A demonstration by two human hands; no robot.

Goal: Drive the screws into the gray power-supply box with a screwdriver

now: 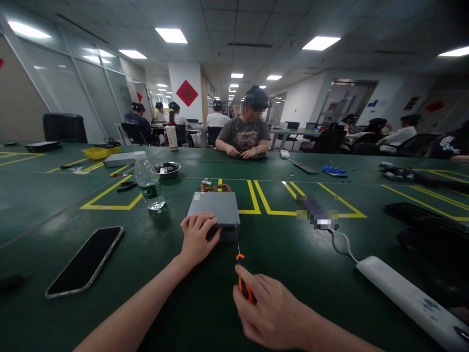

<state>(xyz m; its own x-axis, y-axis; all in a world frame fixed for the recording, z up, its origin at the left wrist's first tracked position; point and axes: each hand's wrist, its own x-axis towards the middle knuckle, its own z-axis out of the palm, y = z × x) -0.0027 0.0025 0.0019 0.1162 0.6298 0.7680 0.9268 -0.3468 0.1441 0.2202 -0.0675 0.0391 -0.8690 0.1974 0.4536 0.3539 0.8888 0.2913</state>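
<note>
A grey metal box with coloured wires at its back lies on the green table. My left hand grips the near left part of the box, fingers on its top and thumb at the front face. In my right hand is a screwdriver with an orange and black handle. Its thin shaft points away from me, and the tip is at the box's near right corner; whether it sits in a screw is too small to tell.
Left of the box stand a water bottle, a metal bowl and a phone. On the right lie a blurred device with a cable and a white power strip. A person sits across the table.
</note>
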